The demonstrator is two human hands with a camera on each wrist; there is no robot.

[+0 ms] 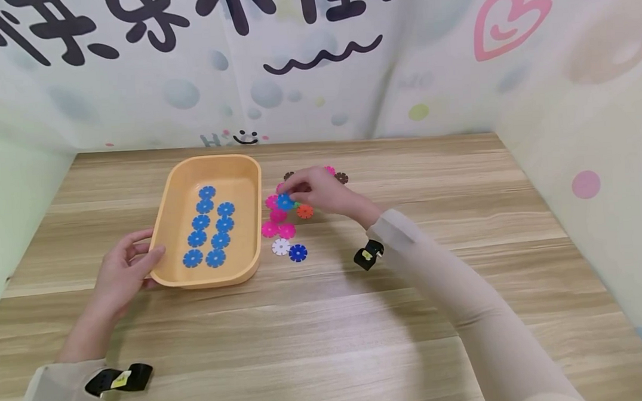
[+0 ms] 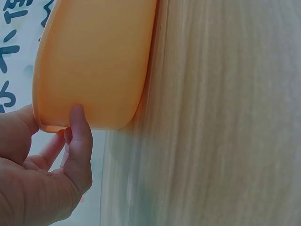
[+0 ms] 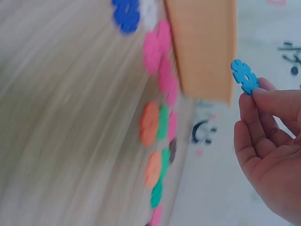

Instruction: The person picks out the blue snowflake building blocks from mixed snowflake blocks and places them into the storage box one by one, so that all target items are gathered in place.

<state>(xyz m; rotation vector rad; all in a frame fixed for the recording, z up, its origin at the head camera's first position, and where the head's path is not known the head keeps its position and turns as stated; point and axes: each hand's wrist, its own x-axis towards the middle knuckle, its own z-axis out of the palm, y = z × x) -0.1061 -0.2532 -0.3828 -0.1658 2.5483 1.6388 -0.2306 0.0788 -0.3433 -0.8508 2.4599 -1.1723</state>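
My left hand (image 1: 121, 270) grips the near left corner of an orange plastic tray (image 1: 161, 231), thumb over the rim. In the left wrist view, fingers (image 2: 81, 146) press against the tray's outer wall (image 2: 99, 61). Inside the tray, light blue snowflake discs (image 1: 200, 222) lie in two rows. My right hand (image 1: 323, 191) pinches one more light blue snowflake disc (image 3: 244, 76) between thumb and fingertips, raised above the loose discs to the right of the tray. Below it are pink discs (image 1: 287, 230) and an orange disc (image 1: 305, 211), some partly hidden by the hand.
A white disc (image 1: 280, 246) and a dark blue disc (image 1: 298, 253) lie near the tray's right side. Brown discs (image 1: 341, 177) sit farther back. Green discs (image 3: 163, 122) show in the right wrist view. A printed cloth wall (image 1: 316, 99) stands behind the wooden table (image 1: 316, 344).
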